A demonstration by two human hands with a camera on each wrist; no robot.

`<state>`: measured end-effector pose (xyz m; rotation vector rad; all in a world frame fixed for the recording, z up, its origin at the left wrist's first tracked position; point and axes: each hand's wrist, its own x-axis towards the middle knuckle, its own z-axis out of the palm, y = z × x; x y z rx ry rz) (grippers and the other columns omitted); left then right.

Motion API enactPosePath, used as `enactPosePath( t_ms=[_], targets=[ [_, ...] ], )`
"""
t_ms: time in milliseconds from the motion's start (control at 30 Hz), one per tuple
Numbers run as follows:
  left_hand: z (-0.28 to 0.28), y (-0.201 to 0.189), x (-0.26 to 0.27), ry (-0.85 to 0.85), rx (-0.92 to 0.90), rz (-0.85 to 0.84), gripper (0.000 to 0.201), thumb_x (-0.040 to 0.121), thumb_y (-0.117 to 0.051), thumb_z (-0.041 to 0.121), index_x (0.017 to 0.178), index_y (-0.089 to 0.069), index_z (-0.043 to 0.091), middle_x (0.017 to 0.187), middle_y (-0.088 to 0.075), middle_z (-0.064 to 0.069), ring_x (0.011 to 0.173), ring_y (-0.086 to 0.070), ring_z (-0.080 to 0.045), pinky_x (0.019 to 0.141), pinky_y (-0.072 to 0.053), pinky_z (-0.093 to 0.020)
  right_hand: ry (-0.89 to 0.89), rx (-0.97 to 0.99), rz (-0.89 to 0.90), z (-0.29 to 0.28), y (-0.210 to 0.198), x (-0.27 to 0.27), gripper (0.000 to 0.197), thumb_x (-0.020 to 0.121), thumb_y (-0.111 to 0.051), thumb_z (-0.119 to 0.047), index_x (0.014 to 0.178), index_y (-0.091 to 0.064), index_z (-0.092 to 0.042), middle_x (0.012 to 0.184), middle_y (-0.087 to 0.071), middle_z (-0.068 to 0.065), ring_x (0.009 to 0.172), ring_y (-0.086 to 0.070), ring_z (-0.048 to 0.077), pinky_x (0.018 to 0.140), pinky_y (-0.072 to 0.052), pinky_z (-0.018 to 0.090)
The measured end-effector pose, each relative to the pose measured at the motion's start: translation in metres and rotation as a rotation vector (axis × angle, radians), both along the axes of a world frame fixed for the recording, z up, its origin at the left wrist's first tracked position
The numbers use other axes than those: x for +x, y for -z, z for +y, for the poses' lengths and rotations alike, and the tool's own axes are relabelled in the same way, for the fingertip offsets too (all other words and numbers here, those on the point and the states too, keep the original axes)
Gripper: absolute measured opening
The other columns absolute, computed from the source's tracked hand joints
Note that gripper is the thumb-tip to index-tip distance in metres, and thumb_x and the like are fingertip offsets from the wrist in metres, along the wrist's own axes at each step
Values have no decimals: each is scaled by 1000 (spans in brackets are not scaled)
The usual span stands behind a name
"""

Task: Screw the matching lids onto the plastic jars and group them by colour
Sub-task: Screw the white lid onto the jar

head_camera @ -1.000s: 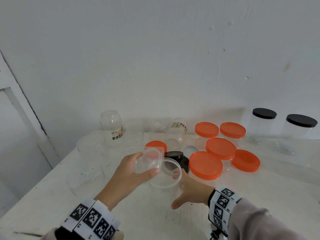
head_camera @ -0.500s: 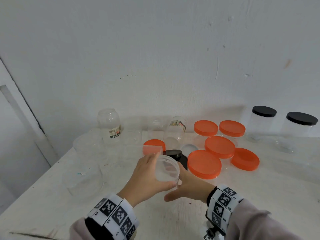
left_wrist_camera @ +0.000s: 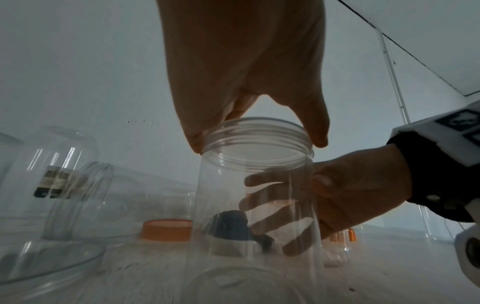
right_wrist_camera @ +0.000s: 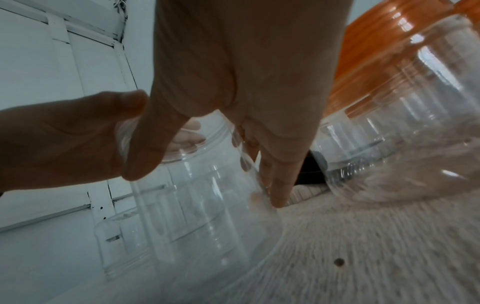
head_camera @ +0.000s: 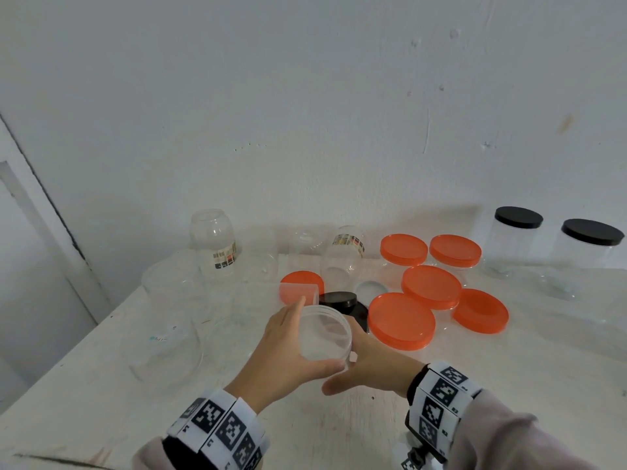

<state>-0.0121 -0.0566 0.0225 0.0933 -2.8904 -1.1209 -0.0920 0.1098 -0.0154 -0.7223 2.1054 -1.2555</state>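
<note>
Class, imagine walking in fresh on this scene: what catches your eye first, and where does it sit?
First, the clear jar at the table's near middle, gripped at its top by the left hand and at its side by the right hand. Next, the cluster of orange lids just behind and to the right. Last, two black-lidded jars at the far right by the wall.

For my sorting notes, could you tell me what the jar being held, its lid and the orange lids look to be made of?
Clear jar: transparent, glossy plastic by the look; fingers show through its wall.
Clear lid: likely the same clear plastic, ridged around its skirt; the left hand grips it.
Orange lids: opaque, smooth orange plastic with a soft sheen.
</note>
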Motion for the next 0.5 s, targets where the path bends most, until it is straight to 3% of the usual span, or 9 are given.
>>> enactPosePath(
  t_ms=[100,167,200,233,333,367,433,500],
  targets=[
    [-13,9,1,27,135,-32,130,58,-82,60,151,6,35,153,-13,21,141,-17,-4,115,-25,-30,-21,19,8,3,-7,1,121,55,-89,-35,145,-9,-45,138,-35,-22,131,-35,5,109,-34,29],
    [-24,19,4,39,260,-65,124,52,-83,62,141,4,59,136,-18,46,127,-25,16,106,-28,-14,-40,53,36,5,-19,1,128,54,-89,-38,146,-1,-46,142,-30,-22,132,-33,5,103,-31,19],
    [-28,24,6,40,308,-87,115,52,-84,59,129,1,69,122,-21,57,118,-29,24,98,-30,-6,-53,79,68,5,-26,1,129,54,-89,-40,147,-1,-44,144,-28,-21,133,-33,6,104,-31,20],
    [-31,29,8,42,353,-105,111,54,-87,54,123,-2,70,113,-24,60,114,-33,25,92,-31,-3,-74,110,109,4,-34,0,127,55,-89,-41,148,-2,-42,146,-27,-20,134,-31,6,108,-32,23],
    [-33,42,7,55,446,-121,111,59,-90,36,137,-11,51,125,-30,44,123,-38,7,95,-36,-9,-174,225,248,-7,-58,1,114,63,-86,-41,147,-10,-40,147,-23,-20,135,-27,6,111,-30,30],
    [-31,43,6,66,460,-110,104,61,-89,33,134,-17,51,125,-33,42,122,-40,8,90,-39,-6,-219,278,297,-13,-65,1,109,65,-85,-40,147,-11,-39,144,-23,-20,134,-26,7,110,-29,29],
    [-28,45,2,96,437,-80,87,64,-87,27,124,-28,51,117,-42,46,112,-41,23,78,-39,3,-310,408,395,-26,-77,0,107,70,-82,-37,149,-11,-37,145,-23,-15,134,-23,11,111,-29,34],
    [-25,45,-1,98,391,-74,80,67,-86,24,115,-29,53,113,-43,42,102,-37,33,72,-37,6,-386,535,456,-37,-85,-2,105,72,-81,-34,150,-10,-38,148,-22,-10,136,-20,16,111,-30,41]
  ],
)
